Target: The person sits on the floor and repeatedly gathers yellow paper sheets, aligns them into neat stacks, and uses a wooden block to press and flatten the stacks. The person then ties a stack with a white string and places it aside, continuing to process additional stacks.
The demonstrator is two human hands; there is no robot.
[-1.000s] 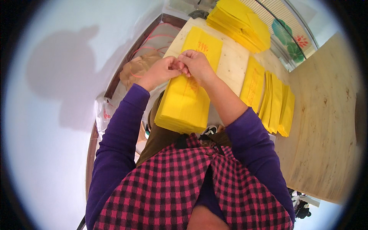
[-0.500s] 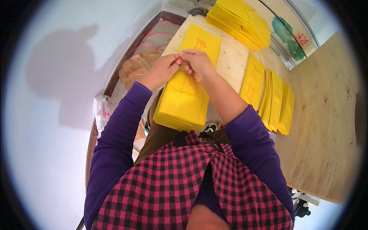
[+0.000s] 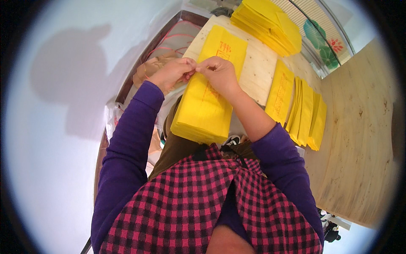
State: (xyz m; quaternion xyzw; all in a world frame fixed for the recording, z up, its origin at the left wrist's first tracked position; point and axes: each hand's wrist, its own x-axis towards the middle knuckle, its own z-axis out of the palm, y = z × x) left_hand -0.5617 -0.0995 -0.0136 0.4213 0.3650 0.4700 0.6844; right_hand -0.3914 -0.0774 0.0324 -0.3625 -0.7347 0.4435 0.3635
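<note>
Before me a thick stack of long yellow folded sheets (image 3: 198, 116), printed in red, slants across the table's near edge. They look like paper or cloth bags; I cannot tell which. Over the stack's left edge, around its middle, my left hand (image 3: 174, 73) is closed, thumb and fingers pinched together. My right hand (image 3: 220, 75) pinches too, above the stack, its fingertips close to those of the left. Whatever lies between the fingertips is too small or hidden to make out. The right hand partly covers the red print.
A taller pile of yellow sheets (image 3: 268, 27) lies at the table's far end. Several narrower yellow bundles (image 3: 299, 111) sit to the right, beside a wooden board (image 3: 359, 127). Brown paper (image 3: 154, 67) and pink cord are on the left, near the white wall (image 3: 55, 169).
My left hand has shifted slightly left and its fingers have turned. The right fingertips have moved from over the left ones to beside them. The stack stays in place.
</note>
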